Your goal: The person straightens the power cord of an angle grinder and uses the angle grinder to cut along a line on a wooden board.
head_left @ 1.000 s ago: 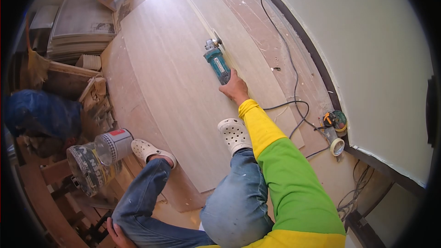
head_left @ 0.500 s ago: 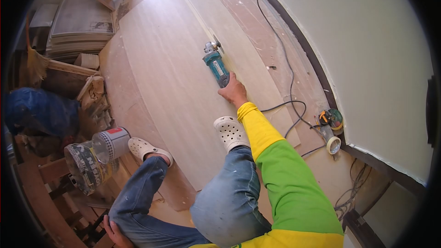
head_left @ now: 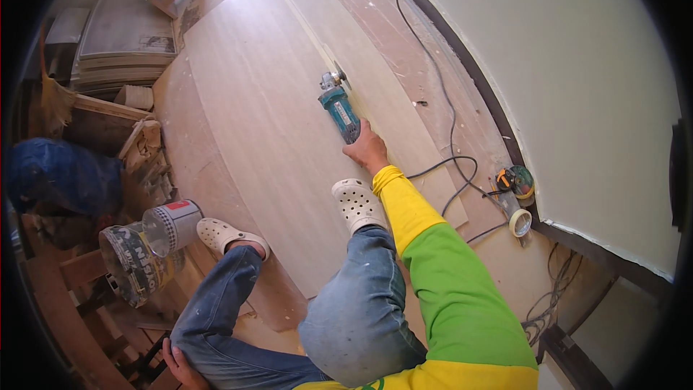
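My right hand (head_left: pixel 368 148) is wrapped round the rear body of a teal angle grinder (head_left: pixel 339 112). The grinder's head and disc rest at a pale lengthwise line on a large light wood-grain sheet (head_left: pixel 253 101) lying on the floor. Dust hazes the far end of that sheet. At the lower left, my left hand (head_left: pixel 182 365) lies against my bent left knee, fingers extended and holding nothing; part of it is cut off by the frame edge. My right shoe (head_left: pixel 359 204) stands on the sheet just behind the grinder.
A power cord (head_left: pixel 449 97) loops along the right side. Near the wall lie a tape measure (head_left: pixel 504 179), a green disc (head_left: pixel 521 180) and a tape roll (head_left: pixel 520 222). Clear buckets (head_left: pixel 137 263), a blue bag (head_left: pixel 65 177) and stacked boards (head_left: pixel 126 22) line the left.
The grinder has slid slightly back toward me along the line, still in my right hand. The view has shifted a little. My left hand stays at the knee.
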Tool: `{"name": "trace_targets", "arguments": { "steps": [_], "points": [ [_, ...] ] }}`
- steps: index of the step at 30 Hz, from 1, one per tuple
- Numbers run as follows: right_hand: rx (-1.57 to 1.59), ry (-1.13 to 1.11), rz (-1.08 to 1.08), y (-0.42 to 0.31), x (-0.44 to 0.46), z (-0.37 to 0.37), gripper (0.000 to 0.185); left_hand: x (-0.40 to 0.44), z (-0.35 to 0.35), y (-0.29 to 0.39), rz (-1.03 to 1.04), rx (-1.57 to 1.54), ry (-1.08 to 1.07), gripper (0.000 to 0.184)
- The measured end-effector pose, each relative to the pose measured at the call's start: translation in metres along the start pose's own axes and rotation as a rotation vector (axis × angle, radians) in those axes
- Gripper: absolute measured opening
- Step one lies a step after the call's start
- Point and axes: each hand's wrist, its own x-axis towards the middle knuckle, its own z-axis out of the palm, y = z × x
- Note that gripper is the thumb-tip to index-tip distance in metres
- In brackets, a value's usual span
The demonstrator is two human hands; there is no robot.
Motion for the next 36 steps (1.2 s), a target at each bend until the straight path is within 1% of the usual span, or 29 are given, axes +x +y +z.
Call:
{"name": "trace_targets", "arguments": {
  "steps": [6, 8, 9, 15, 17, 36],
  "points": [
    [-0.016, 0.012, 0.0, 0.004, -0.006, 0.0, 0.083, 0.002, -0.003, -0.009, -0.019, -0.04, -0.01, 0.055],
    [-0.006, 0.016, -0.006, 0.006, -0.009, 0.0, 0.084, 0.006, -0.008, -0.023, 0.024, 0.099, 0.007, 0.056],
    [-0.006, 0.017, -0.007, 0.007, -0.01, -0.001, 0.084, 0.006, -0.009, -0.027, 0.024, 0.099, 0.007, 0.056],
    [-0.014, -0.011, 0.01, 0.01, -0.019, -0.004, 0.084, 0.006, -0.006, -0.023, 0.008, 0.085, 0.014, 0.058],
    [-0.011, 0.012, 0.0, 0.016, -0.019, -0.001, 0.086, 0.004, -0.004, -0.018, 0.017, 0.024, 0.026, 0.05],
    [0.0, 0.005, 0.004, 0.04, -0.039, 0.003, 0.085, 0.007, -0.005, -0.013, 0.053, 0.05, 0.008, 0.051]
  ]
}}
